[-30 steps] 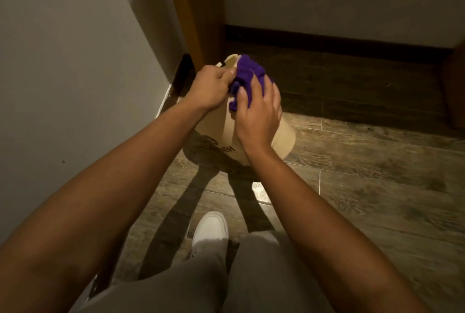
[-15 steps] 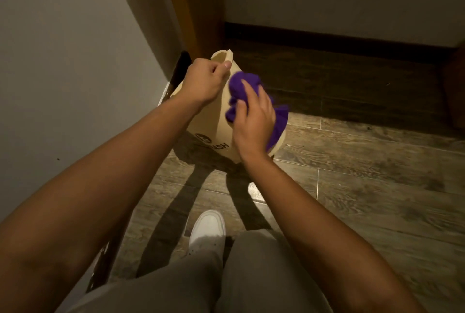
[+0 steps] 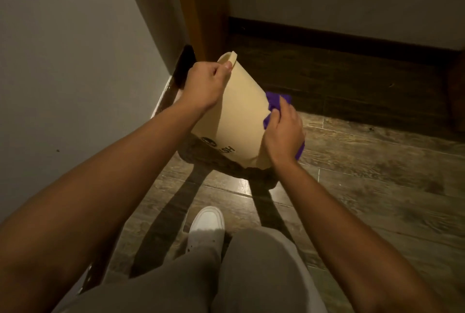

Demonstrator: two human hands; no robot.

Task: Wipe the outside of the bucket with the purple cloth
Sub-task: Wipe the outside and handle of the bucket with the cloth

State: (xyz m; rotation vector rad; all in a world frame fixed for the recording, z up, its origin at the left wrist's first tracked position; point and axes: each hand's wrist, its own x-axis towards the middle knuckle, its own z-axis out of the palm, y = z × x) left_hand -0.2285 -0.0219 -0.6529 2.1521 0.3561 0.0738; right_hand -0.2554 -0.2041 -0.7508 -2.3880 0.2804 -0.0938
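Observation:
A cream plastic bucket [image 3: 236,121] with dark lettering stands upside down and tilted on the floor. My left hand [image 3: 206,85] grips its raised base edge at the top. My right hand [image 3: 283,134] presses the bunched purple cloth [image 3: 275,101] against the bucket's right side. Most of the cloth is hidden under my fingers; bits of it show above and below the hand.
A grey wall [image 3: 75,73] closes in on the left, with a wooden door frame [image 3: 198,10] behind the bucket. Dark skirting [image 3: 339,41] runs along the far wall. My white shoe [image 3: 207,227] and grey trouser legs rest on the wood-look tile floor [image 3: 364,187].
My right hand has slid the cloth from the top of the bucket down and around to its right side. The left hand has kept its grip on the base edge while the bucket tilted.

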